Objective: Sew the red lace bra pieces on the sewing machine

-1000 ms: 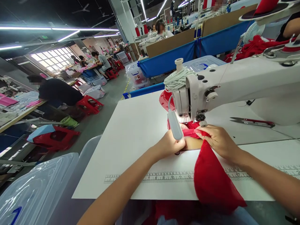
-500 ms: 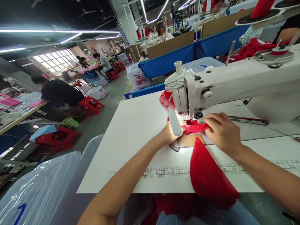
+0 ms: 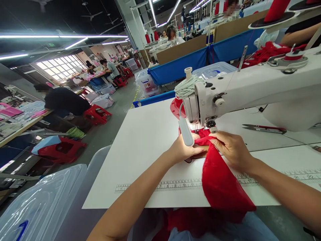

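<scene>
Red fabric (image 3: pixel 223 182) runs from under the needle area of a white sewing machine (image 3: pixel 240 90), over the table's front edge and down toward my lap. My left hand (image 3: pixel 184 147) is closed on the fabric just left of the needle, its fingertips partly hidden by a small white lamp (image 3: pixel 186 131). My right hand (image 3: pixel 229 147) pinches the fabric's upper edge between thumb and fingers, right of the needle. Under the machine arm, to the right of that hand, lie thread snips (image 3: pixel 265 129).
The white table (image 3: pixel 125 144) has a printed ruler (image 3: pixel 175 184) along its front. Clear plastic bins (image 3: pixel 60 197) stand at the left. A bundle of pale cord (image 3: pixel 188 87) sits on the machine head. People sit at other tables beyond, near red stools (image 3: pixel 96 113).
My right hand has drawn back slightly toward me and taken the fabric nearer its hanging part. My left hand has shifted a little toward me, its fingers now showing below the lamp.
</scene>
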The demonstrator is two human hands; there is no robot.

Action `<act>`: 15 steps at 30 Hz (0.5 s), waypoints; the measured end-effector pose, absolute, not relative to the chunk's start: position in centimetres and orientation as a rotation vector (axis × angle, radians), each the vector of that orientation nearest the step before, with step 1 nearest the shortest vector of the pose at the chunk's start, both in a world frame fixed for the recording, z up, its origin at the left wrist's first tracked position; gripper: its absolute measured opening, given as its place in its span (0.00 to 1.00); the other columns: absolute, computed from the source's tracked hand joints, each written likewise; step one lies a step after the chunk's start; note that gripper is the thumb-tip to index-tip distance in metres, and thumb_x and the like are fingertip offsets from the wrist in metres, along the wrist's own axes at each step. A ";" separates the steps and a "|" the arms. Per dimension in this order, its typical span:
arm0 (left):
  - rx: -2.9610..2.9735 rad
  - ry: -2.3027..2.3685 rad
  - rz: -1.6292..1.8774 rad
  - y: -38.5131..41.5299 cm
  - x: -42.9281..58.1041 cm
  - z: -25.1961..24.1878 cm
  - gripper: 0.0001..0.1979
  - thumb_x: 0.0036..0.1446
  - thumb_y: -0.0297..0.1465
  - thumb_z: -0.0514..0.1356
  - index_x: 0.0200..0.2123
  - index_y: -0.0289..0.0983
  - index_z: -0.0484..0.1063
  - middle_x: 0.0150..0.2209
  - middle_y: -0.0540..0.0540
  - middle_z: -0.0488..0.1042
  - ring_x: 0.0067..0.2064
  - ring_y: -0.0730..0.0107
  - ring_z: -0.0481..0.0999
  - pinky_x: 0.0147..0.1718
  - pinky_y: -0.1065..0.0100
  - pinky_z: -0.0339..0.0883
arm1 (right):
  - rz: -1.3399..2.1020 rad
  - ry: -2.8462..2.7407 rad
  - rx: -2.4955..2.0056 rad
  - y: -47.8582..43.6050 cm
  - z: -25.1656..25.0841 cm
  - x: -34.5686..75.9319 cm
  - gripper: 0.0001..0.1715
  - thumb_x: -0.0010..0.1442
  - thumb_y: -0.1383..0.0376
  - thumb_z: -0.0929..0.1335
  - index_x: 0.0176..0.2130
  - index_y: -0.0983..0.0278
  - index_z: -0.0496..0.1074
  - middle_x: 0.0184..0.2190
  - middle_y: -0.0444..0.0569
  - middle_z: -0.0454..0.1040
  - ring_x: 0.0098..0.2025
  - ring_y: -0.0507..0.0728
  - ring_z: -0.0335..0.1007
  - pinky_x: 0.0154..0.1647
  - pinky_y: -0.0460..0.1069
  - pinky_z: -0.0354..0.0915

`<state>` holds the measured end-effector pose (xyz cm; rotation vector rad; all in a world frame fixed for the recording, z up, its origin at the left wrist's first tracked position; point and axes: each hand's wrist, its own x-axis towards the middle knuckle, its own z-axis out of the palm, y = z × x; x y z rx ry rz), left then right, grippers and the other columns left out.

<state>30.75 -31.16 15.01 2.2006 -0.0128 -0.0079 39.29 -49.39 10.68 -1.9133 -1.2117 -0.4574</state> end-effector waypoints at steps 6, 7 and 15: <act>2.461 -0.226 0.183 -31.3 31.1 13.7 0.13 0.56 0.24 0.54 0.22 0.39 0.54 0.24 0.53 0.57 0.29 0.72 0.59 0.34 0.68 0.59 | -0.753 -1.303 -2.026 -49.7 10.1 39.6 0.11 0.61 0.73 0.60 0.39 0.62 0.69 0.32 0.45 0.76 0.26 0.51 0.70 0.21 0.45 0.56; 2.470 -0.255 0.174 -31.1 31.1 13.8 0.13 0.56 0.23 0.53 0.22 0.39 0.53 0.24 0.53 0.57 0.29 0.71 0.59 0.33 0.68 0.59 | -0.804 -1.258 -2.051 -49.7 10.1 39.6 0.12 0.60 0.74 0.60 0.39 0.62 0.68 0.32 0.45 0.76 0.24 0.50 0.68 0.20 0.45 0.55; 2.509 -0.450 0.035 -29.9 31.1 15.4 0.07 0.62 0.27 0.54 0.31 0.38 0.68 0.32 0.51 0.69 0.36 0.70 0.68 0.41 0.68 0.64 | -0.578 -1.406 -2.025 -49.6 10.6 39.1 0.11 0.63 0.70 0.60 0.42 0.62 0.70 0.35 0.48 0.77 0.27 0.52 0.71 0.24 0.46 0.61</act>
